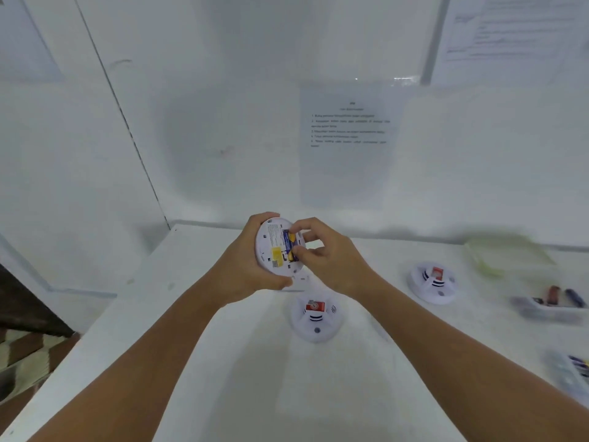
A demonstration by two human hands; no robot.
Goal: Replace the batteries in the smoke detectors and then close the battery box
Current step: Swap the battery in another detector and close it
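Note:
My left hand [245, 269] grips a round white smoke detector [273, 247] above the table, its back turned up toward me. A blue and yellow battery [290, 245] sits in the detector's back, and my right hand [322, 250] pinches it between thumb and fingers. Two more white smoke detectors lie face up on the table: one [316, 315] just below my hands, another [434, 283] to the right, each with a red sticker. A clear battery box [549, 306] with several batteries sits at the right edge.
A pale yellow-green lid or container [503, 253] lies at the back right of the white table [223, 362]. Another clear tray with batteries [573, 374] is at the lower right. A printed instruction sheet [349, 141] hangs on the wall behind. The table's left edge drops to the floor.

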